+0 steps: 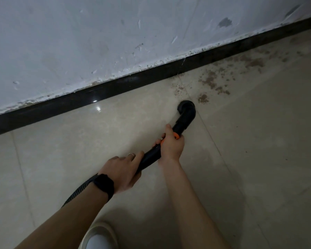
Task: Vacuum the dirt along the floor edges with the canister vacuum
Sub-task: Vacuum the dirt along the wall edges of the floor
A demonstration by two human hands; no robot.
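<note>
A black vacuum wand [149,157] with an orange ring runs up and to the right, ending in a round black nozzle [186,109] that rests on the beige tile floor. My right hand [171,144] grips the wand at the orange ring. Lower down the wand, my left hand [123,172] holds it, with a black watch on that wrist. The ribbed hose [78,190] trails off behind my left forearm. Brown dirt [212,83] lies scattered along the floor edge, just beyond and to the right of the nozzle. The canister is out of view.
A dark skirting board [115,87] runs diagonally along the foot of a scuffed white wall [79,42]. More dirt [253,62] spreads along the skirting toward the upper right. My shoe [99,238] shows at the bottom edge.
</note>
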